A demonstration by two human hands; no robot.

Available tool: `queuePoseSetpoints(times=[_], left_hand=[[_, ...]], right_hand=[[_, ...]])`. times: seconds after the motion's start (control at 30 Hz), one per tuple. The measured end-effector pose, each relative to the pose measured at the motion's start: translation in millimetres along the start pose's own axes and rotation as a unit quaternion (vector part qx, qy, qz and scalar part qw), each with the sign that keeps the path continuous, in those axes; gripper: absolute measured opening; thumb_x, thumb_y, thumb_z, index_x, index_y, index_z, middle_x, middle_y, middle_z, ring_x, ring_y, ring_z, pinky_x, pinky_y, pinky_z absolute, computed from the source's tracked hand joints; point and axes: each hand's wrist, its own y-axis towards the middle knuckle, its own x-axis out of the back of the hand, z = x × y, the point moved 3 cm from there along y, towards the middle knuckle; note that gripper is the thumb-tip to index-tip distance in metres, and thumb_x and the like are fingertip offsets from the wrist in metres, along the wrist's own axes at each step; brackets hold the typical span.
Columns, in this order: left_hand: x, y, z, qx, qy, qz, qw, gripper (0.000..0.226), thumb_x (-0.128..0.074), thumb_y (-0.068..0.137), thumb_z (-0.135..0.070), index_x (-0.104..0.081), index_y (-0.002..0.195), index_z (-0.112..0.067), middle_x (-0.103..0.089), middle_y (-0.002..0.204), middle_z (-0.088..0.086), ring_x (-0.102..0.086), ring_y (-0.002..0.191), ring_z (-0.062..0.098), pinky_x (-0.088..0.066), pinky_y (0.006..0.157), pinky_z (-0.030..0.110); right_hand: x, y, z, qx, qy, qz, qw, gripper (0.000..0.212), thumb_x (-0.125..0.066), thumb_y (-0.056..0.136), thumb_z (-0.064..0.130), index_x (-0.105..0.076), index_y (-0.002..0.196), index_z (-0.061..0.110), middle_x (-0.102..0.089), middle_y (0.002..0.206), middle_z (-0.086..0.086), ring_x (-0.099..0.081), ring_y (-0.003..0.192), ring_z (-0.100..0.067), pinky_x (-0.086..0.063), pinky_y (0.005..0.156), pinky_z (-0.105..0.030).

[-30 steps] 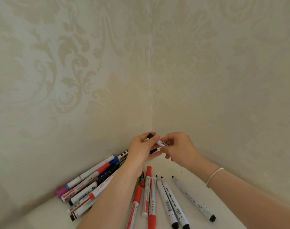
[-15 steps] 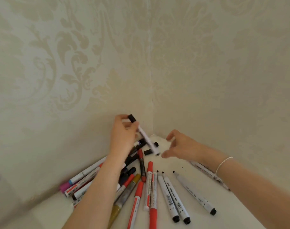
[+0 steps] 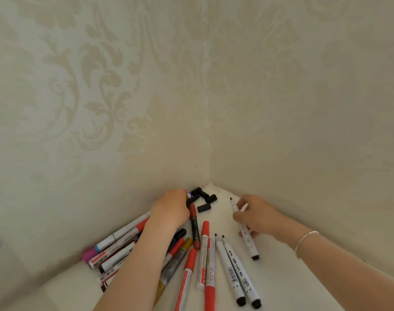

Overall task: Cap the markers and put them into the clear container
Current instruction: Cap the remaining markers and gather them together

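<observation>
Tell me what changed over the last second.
The left hand dropped from chest height to the loose black caps in the corner; the marker it carried is no longer visible. The right hand took hold of an uncapped white marker. The markers on the white surface stayed fanned out.

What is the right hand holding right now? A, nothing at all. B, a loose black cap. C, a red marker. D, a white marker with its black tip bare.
D: the right hand grips a white marker whose uncapped black tip points toward the wall corner, while the loose black caps lie apart from it on the surface.
</observation>
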Motion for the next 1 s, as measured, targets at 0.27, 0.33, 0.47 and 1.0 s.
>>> queuePoseSetpoints(times=[0.27,0.33,0.47,1.0], left_hand=[[-30.1,14.1,-8.7,-0.101,0.009,-0.016,0.995,0.050,-0.043,0.094,-0.007,-0.048,0.138,-0.032,-0.043,0.144,-0.004,-0.040,0.129,0.020,-0.027,0.111,0.038],[-34.4,14.9,-10.4,-0.100,0.029,-0.018,0.994,0.047,-0.040,0.096,-0.009,-0.050,0.136,-0.031,-0.045,0.143,-0.004,-0.040,0.130,0.020,-0.023,0.113,0.040],[-39.4,13.3,-14.9,-0.101,0.045,-0.043,0.993,0.041,-0.040,0.097,-0.012,-0.054,0.132,-0.028,-0.061,0.123,-0.003,-0.050,0.118,0.018,-0.024,0.110,0.039],[-42.3,9.3,-19.5,-0.113,0.036,-0.050,0.992,0.050,-0.044,0.097,-0.015,-0.042,0.140,-0.039,-0.052,0.132,-0.004,-0.041,0.129,0.016,-0.006,0.116,0.049]], right_hand=[[-2.4,11.2,-8.4,0.027,0.194,-0.033,0.980,0.018,-0.044,0.099,0.028,-0.053,0.108,0.016,-0.053,0.076,-0.010,-0.043,0.043,-0.015,-0.031,0.037,-0.019],[-3.1,12.2,-7.7,0.026,0.198,-0.025,0.980,0.018,-0.044,0.100,0.030,-0.053,0.108,0.018,-0.055,0.070,-0.008,-0.040,0.040,-0.014,-0.026,0.036,-0.016],[-4.7,12.7,-5.4,0.022,0.213,-0.005,0.977,0.018,-0.047,0.099,0.030,-0.055,0.110,0.018,-0.054,0.067,-0.008,-0.037,0.040,-0.012,-0.024,0.037,-0.016],[-7.5,12.5,2.2,0.017,0.216,0.000,0.976,0.014,-0.047,0.098,0.020,-0.052,0.110,0.016,-0.058,0.064,-0.007,-0.036,0.039,-0.013,-0.023,0.037,-0.016]])
